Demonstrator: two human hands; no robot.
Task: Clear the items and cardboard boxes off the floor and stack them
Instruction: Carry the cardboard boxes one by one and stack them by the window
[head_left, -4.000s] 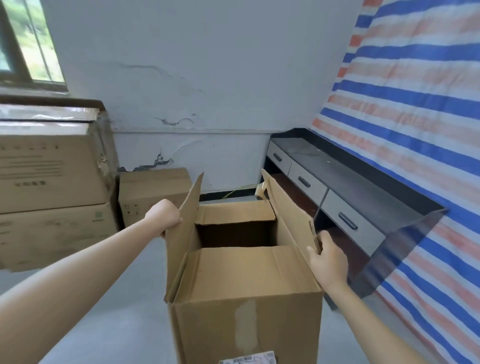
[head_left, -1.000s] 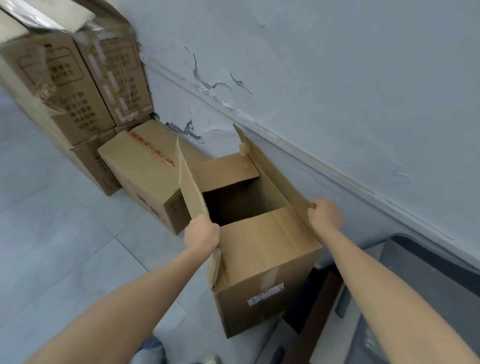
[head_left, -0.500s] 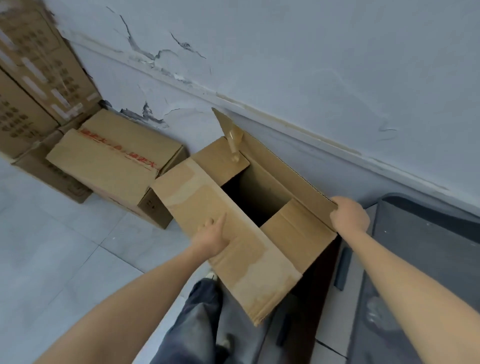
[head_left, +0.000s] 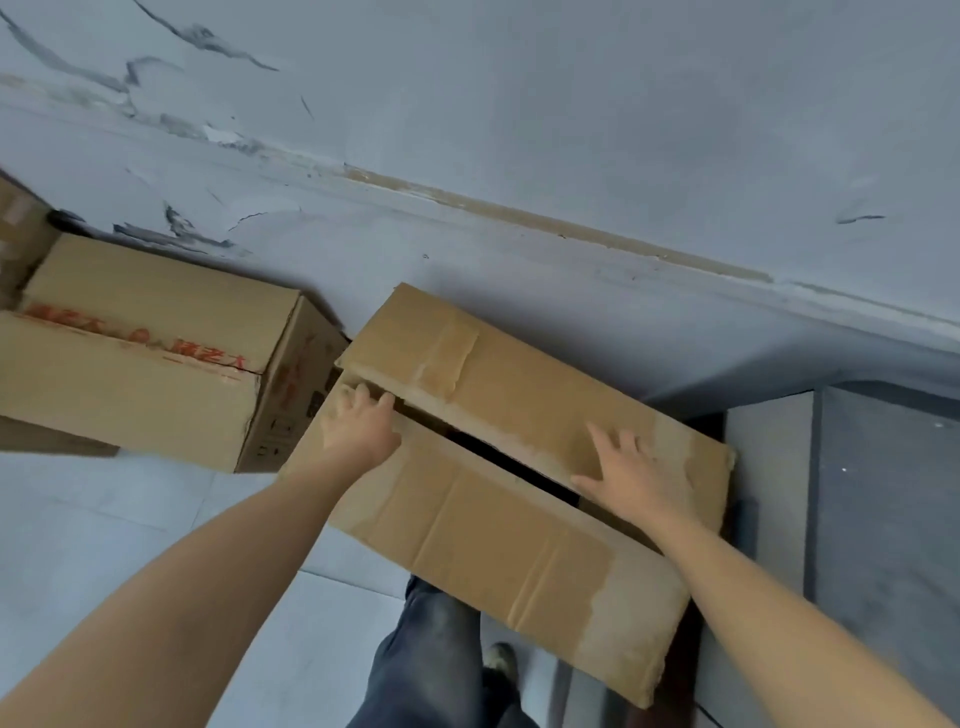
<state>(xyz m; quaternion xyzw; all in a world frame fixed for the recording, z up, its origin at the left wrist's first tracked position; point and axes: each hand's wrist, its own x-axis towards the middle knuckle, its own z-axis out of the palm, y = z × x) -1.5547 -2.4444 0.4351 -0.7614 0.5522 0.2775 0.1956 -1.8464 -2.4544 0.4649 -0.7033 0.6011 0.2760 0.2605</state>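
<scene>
**Student:** Where is the cardboard box (head_left: 467, 519) sitting, and what is happening at its top?

**Instructor:** It is standing at the foot of the grey wall (head_left: 519, 130), just beside a closed box with red print (head_left: 145, 353) on the left and a dark cabinet (head_left: 883, 519) on the right. Its two long flaps are lying almost level, the far flap (head_left: 519, 384) towards the wall and the near flap (head_left: 545, 582) towards the person. A narrow dark slit (head_left: 498, 457) is showing between them.

**Student:** What are the hands doing?

**Instructor:** The left hand (head_left: 361, 426) is pressing down at the left end of the near flap. Its fingers are stretched forward and uncurled, with the tips reaching the slit. The right hand (head_left: 628, 473) is lying flat on the far flap, palm down, with the fingers spread and the thumb pointing along the slit. Neither hand is grasping anything.

**Student:** And below the box?

**Instructor:** The near flap is overhanging a dark trouser leg (head_left: 431, 649) and a shoe (head_left: 501, 662), which are standing on the pale tiled floor (head_left: 104, 545). Another box (head_left: 15, 228) is showing at the far left edge.
</scene>
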